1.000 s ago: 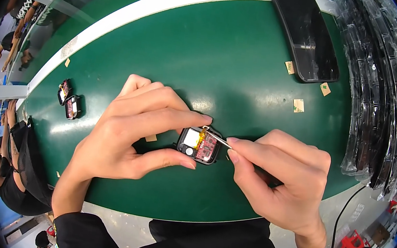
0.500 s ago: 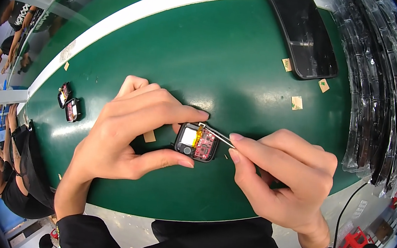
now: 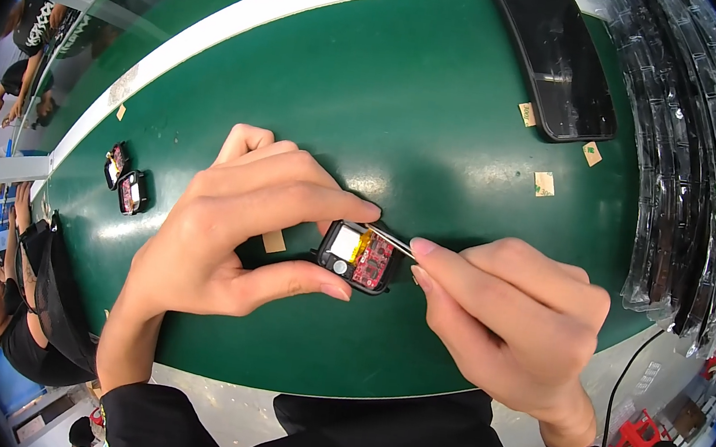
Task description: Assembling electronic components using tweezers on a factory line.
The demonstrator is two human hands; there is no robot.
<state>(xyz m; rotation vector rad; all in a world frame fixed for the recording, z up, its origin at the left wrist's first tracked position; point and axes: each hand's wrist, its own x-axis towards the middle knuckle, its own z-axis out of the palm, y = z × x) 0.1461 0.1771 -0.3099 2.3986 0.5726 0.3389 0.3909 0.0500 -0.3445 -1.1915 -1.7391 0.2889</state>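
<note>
A small black device case (image 3: 390, 273) lies open side up on the green table. Inside it sit a red circuit board (image 3: 374, 258), a white rectangular cell (image 3: 345, 241), yellow tape (image 3: 362, 247) and a round silver part (image 3: 340, 267). My left hand (image 3: 243, 224) grips the case, forefinger along its far edge and thumb at its near edge. Closed in a pinch, my right hand (image 3: 510, 325) holds thin metal tweezers (image 3: 393, 241). Their tips reach the far edge of the board near the yellow tape and my left forefinger; what they touch is too small to make out.
Two similar open cases (image 3: 132, 192) lie at the left. A black tray (image 3: 568, 88) stands at the far right, near several small tan paper pieces (image 3: 543, 184). Stacked clear plastic trays (image 3: 690, 173) line the right edge. A co-worker (image 3: 31, 301) sits at the left.
The tweezers have tilted slightly, and their tips have shifted a little right along the board's far edge. The left hand still grips the case; the view has moved slightly.
</note>
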